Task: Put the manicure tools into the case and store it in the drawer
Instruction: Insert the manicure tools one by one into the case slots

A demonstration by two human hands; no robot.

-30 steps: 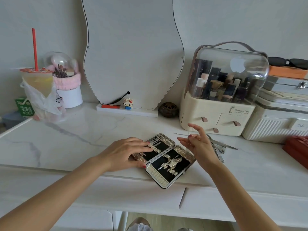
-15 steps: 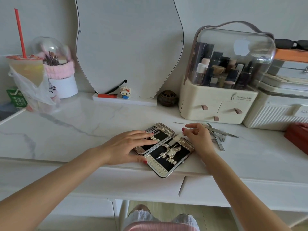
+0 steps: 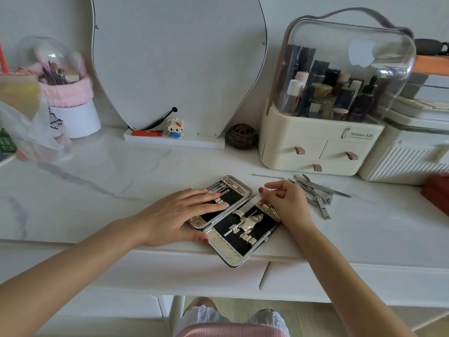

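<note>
The manicure case (image 3: 227,246) lies open on the marble tabletop, gold-edged with a black lining, its lower corner over the front edge. Several tools sit under its straps. My left hand (image 3: 179,215) lies flat on the left half, fingers stretched out, thumb at the near edge. My right hand (image 3: 288,205) pinches a pale flat nail file (image 3: 255,202) at the top of the right half; the file's upper end is hidden under my fingers. A pile of loose steel tools (image 3: 315,190) rests just right of that hand, and a thin probe (image 3: 267,176) lies behind.
Two white drawer fronts (image 3: 194,273) run under the tabletop edge. A cream cosmetics organizer (image 3: 315,147) with small drawers stands behind the tools, a ribbed white box (image 3: 401,164) and a red box (image 3: 437,193) to its right. Mirror (image 3: 179,69), brush holder (image 3: 73,117) and bagged drink (image 3: 21,113) at the back left.
My right hand went from open beside the case to pinching the nail file and brought it down onto the right half. My left hand stayed on the left half.
</note>
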